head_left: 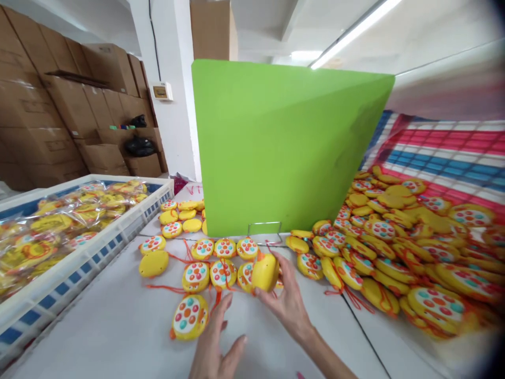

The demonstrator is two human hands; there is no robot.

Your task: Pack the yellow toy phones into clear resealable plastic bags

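Note:
My right hand (290,302) grips a yellow duck-shaped toy (265,272) by its edge, raised over the table with its plain back toward me. My left hand (216,342) is open and holds nothing, thumb and fingers apart. Just left of it lies another duck toy (190,317), face up, showing red, orange and teal round buttons on a white oval. Beyond both hands, several similar toys (196,276) lie in short rows, with orange cords trailing from them. The held toy partly covers one toy (245,276) in the nearer row.
On the right, a large heap of duck toys (382,258) spreads over the table (130,326). A green board (284,152) stands upright behind the rows. At left, a white crate (118,231) holds bagged toys (55,223). Cardboard boxes (39,121) are stacked behind.

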